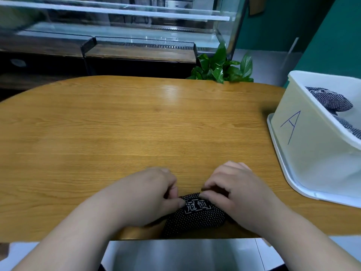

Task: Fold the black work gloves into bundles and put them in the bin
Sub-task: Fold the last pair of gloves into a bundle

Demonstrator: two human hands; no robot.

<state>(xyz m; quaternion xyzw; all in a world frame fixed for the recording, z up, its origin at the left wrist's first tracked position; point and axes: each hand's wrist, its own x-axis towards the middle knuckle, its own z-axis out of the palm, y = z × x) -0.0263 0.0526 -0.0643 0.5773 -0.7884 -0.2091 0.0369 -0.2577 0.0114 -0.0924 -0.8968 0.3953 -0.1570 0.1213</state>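
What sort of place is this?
Likely a café or shop: glass display case with clear shelves, green leafy plant, oval wooden table bearing a black dotted glove.

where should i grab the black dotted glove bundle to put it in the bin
Probably grip the glove bundle round its middle from above, fingers over the far edge, thumb on the near one. It lies flat at the near edge of the table, so a wrap across its width should keep the folds shut. The right hand, pinching its far edge, is nearer the bin.
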